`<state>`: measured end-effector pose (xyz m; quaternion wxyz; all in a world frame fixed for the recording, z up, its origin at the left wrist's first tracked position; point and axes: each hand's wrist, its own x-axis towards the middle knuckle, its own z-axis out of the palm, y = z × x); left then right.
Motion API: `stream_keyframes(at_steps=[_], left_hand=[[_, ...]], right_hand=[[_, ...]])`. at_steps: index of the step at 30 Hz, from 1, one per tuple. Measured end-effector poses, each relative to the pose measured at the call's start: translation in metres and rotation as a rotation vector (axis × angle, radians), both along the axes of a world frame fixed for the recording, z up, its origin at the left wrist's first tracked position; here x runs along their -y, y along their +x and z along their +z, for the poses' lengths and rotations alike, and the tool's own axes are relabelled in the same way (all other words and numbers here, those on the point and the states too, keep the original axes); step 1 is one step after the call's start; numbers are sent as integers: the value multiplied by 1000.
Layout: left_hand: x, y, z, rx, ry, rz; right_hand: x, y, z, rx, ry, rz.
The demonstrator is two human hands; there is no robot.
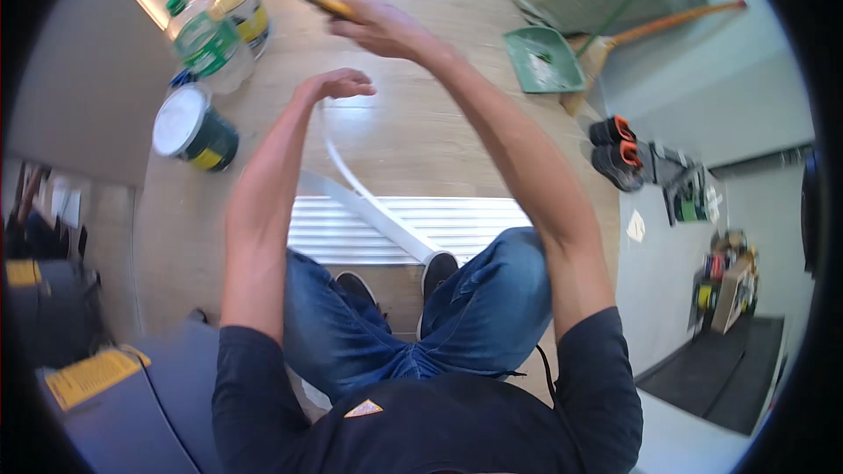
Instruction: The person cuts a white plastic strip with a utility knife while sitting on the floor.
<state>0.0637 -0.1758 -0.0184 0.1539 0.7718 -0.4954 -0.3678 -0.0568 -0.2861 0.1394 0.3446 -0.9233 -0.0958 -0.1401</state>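
While your right hand point(378, 28) is closed round the handle of a yellow and black knife point(332, 7), its tip points away to the left, above the floor point(457, 105). Your left hand point(338, 85) is just nearer to you than the right one, bent at the wrist with its fingers partly curled; you cannot tell from this view whether they grip anything. Right below that wrist is the upper end of a white strip point(382, 218), which curves back toward you, crosses a white ribbed panel point(329, 233) and reaches the toe of your right shoe point(439, 274). The panel lies flat on the floor, nearer to you than both hands. To the left of your right hand stand a clear bottle point(206, 48) with a green cap and, just beside it, a yellow-labelled tub point(244, 17). A dark bucket point(198, 127) with a white lid is left of your left hand and slightly nearer to you. Well to the right of your right hand lies a green dustpan point(543, 61).
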Motion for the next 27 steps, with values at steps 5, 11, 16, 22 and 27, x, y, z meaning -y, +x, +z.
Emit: stream_keyframes(at_steps=[5,11,16,22,27], left_hand=[[-23,9,-17,-55,21,197],[-27,22,-33,56,-46,173],[-20,23,-50,85,25,178],[-21,21,-48,153,65,129],[-43,20,-35,92,88,198]], right_hand=[[80,-23,-105,-337,-250,-222],[187,-97,-168,-572,-482,-436],[182,-91,-171,-529,-474,-347],[151,-62,-161,-584,-464,-271],[136,-42,-154,-546,-412,-243]])
